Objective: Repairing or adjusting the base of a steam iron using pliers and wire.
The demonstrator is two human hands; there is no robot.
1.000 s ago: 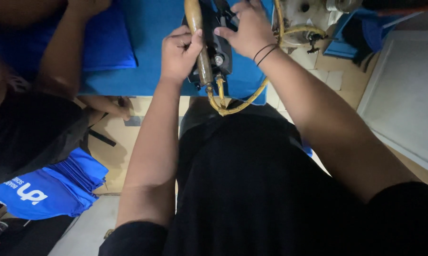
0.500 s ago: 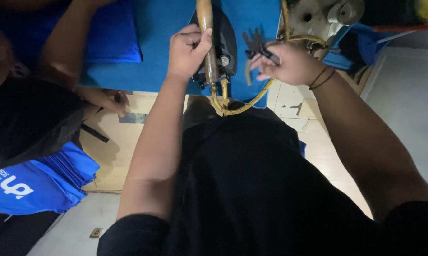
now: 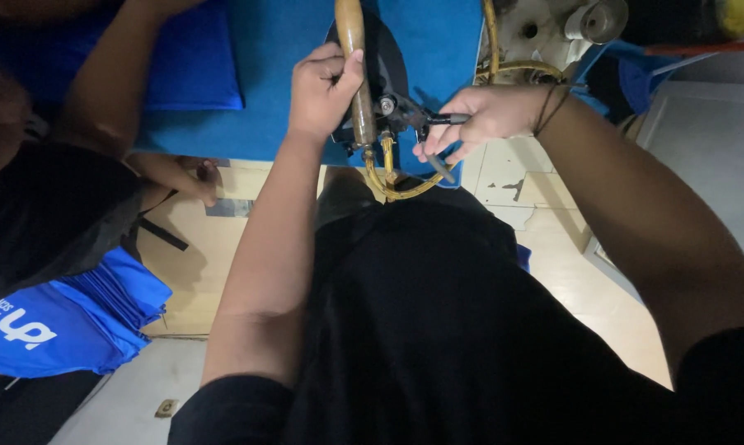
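Head view: The left hand [image 3: 322,95] sits at about 12 o'clock, near the top middle. Its fingers are curled tight around the wooden handle [image 3: 352,62] of a dark iron [image 3: 384,70]. The handle runs straight up and down. The iron stands on a blue cloth [image 3: 281,49] that covers the table.

The right hand [image 3: 479,119] is just to the right, at about 1 o'clock. Its fingers pinch a small black lever [image 3: 438,120] that sticks out from the side of the iron. The other fingers of that hand hang loose and point down. Dark bands go around the wrist.

A yellow hose [image 3: 396,185] loops under the iron's back end, right above the person's black shirt [image 3: 438,330].

At about 10 o'clock, another person's arm [image 3: 108,91] rests on a folded blue cloth [image 3: 190,66]. That person's hand [image 3: 186,173] is by the table edge, well apart from the iron.

At about 8 o'clock lies a stack of blue bags [image 3: 67,317] with white print.

At about 2 o'clock there is a pale machine part [image 3: 553,29] with a yellow tube around it.
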